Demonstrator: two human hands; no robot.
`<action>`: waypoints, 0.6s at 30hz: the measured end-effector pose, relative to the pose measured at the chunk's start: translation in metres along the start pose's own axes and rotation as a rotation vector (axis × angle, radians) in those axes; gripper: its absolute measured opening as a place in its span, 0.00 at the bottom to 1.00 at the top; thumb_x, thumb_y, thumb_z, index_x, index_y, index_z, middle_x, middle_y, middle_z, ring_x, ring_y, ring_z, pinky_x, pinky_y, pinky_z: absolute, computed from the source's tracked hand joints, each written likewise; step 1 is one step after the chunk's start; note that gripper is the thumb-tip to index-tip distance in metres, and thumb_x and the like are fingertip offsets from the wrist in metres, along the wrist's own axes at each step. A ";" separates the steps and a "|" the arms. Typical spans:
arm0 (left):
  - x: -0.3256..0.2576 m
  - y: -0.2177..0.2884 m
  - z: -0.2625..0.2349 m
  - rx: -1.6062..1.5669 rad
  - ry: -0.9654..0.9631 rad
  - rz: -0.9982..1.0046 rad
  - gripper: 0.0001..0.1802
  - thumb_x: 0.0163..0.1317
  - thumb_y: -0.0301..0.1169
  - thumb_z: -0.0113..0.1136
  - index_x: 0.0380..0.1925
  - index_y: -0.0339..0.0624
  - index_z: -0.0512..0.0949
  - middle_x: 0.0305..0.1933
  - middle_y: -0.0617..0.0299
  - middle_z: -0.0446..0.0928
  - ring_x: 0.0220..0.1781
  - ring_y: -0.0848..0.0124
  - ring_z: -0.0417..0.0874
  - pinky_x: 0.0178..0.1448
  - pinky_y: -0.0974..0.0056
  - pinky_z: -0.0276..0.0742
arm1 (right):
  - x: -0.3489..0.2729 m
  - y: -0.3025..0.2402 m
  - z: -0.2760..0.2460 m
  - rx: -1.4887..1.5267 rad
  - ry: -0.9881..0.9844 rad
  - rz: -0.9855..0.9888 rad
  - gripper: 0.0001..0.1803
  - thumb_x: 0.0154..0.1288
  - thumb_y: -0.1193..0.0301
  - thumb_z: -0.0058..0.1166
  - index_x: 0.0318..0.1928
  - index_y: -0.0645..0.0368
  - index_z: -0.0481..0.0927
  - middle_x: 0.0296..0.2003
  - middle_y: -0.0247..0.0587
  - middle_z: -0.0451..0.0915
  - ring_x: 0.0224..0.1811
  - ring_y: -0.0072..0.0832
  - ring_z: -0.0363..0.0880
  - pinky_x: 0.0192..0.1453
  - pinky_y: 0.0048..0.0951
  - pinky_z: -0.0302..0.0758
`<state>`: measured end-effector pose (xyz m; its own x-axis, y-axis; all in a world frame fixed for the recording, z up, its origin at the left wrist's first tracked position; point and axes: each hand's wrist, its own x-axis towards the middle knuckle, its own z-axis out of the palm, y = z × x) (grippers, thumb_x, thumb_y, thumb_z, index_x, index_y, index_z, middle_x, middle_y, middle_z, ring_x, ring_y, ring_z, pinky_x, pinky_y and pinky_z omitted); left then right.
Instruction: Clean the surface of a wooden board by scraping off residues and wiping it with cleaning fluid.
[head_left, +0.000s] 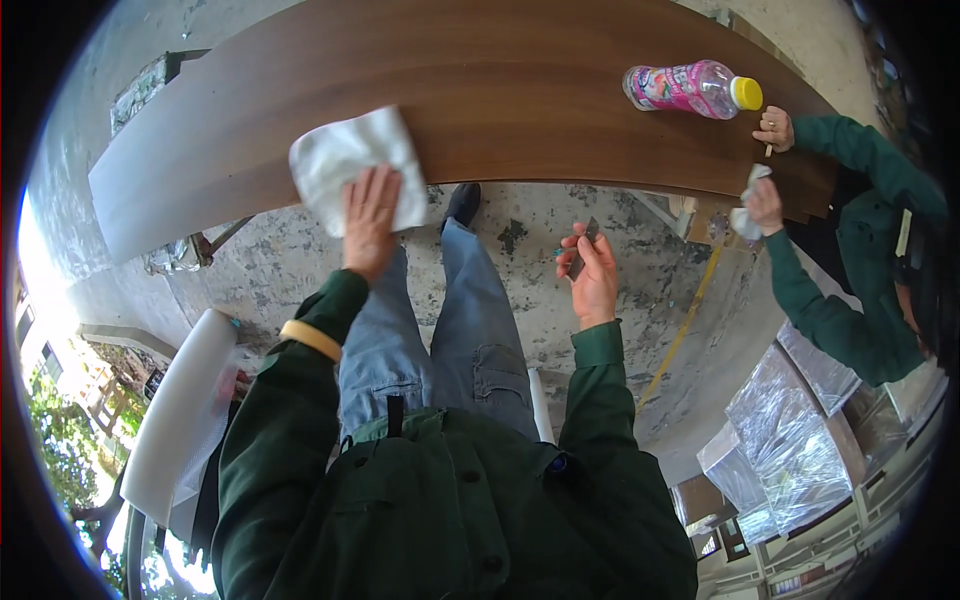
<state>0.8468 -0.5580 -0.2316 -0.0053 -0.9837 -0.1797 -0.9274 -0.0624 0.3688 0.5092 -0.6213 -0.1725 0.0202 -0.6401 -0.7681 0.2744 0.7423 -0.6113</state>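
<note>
Roll (175, 420), white, standing tilted at the lower left, beside the person. Band (312, 340), tan, round the left sleeve. Cloth (328, 150), white, spread on the board (500, 90) at its near edge, the lower part overhanging. Left hand (370, 220), palm down on the cloth, fingers extended, not clenched. Board: brown, long, wood-grained. Right hand (594, 280), raised short of the board, grasping a blade (576, 266), dark, flat, between thumb and fingers. Bottle (692, 90), clear, pink-labelled, yellow-capped, lying on the board. Co-worker (870, 250), green-sleeved, at the board's right end, lower hand holding a rag (745, 222), white. Boxes (785, 430), film-wrapped, at the lower right.
</note>
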 end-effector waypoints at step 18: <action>0.076 0.119 0.036 0.021 -0.059 0.365 0.40 0.57 0.26 0.49 0.73 0.58 0.56 0.79 0.71 0.50 0.79 0.70 0.50 0.80 0.57 0.42 | 0.050 -0.039 -0.025 -0.255 0.207 -0.211 0.10 0.74 0.66 0.49 0.43 0.57 0.79 0.27 0.29 0.77 0.26 0.15 0.72 0.29 0.18 0.70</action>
<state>0.7225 -0.6339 -0.2339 -0.3583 -0.9291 -0.0920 -0.8678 0.2951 0.3998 0.4759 -0.6774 -0.1920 -0.2125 -0.7496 -0.6268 0.0038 0.6408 -0.7677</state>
